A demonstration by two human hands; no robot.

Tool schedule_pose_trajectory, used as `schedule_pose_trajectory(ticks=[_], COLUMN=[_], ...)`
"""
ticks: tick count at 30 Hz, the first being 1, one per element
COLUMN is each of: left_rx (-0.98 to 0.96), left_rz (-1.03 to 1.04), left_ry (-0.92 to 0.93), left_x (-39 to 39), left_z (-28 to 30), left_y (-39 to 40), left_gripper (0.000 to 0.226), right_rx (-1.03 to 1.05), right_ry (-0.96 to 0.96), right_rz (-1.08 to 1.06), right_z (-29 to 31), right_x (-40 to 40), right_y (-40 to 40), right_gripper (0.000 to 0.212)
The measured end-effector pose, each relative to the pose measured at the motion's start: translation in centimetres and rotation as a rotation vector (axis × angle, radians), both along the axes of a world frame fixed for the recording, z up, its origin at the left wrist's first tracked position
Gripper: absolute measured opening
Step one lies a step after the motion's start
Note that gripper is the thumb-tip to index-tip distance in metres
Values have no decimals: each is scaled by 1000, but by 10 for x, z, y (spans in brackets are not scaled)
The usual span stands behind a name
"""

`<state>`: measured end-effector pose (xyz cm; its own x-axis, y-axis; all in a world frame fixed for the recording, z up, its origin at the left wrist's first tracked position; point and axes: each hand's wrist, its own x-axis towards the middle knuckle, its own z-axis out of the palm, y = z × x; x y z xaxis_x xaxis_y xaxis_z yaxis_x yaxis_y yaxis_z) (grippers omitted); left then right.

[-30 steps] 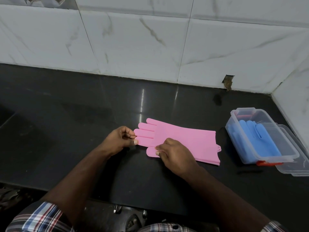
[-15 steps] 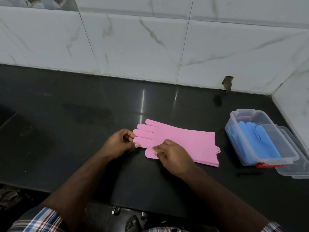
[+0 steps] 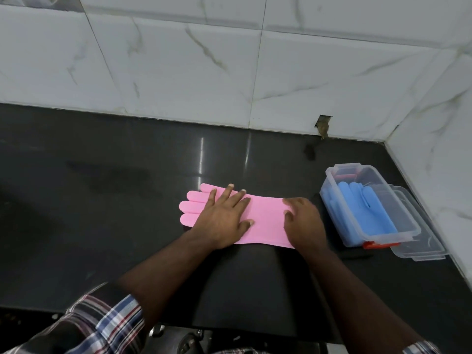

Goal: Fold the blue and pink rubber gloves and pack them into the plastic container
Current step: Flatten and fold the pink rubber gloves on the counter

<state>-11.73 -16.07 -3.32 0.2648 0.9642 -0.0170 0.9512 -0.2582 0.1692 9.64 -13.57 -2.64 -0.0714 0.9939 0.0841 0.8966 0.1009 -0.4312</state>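
Apparently both hands (image 3: 260, 221) press flat the smooth pink glove (image 3: 265, 223).

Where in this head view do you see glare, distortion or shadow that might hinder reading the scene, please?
Head view: two bright vertical glare streaks lie on the black countertop behind the pink glove; wide-angle distortion bends the tiled wall lines; the plastic container casts a soft shadow; focus is fairly sharp throughout.
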Motion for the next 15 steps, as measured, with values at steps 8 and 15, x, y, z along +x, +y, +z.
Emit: schedule_pose_trajectory(ticks=[8, 15], left_rx=[-236, -302], left_rz=[-164, -163], left_ry=[58, 55], left_x=[32, 33], left_z=[6, -4], left_y=[24, 32], left_gripper=[90, 99], right_rx=[-255, -314], right_ry=[139, 24], right_rz=[-68, 51], right_z=[0, -1], right_x=[47, 62], right_y=[-11, -21], right_gripper=[43, 57])
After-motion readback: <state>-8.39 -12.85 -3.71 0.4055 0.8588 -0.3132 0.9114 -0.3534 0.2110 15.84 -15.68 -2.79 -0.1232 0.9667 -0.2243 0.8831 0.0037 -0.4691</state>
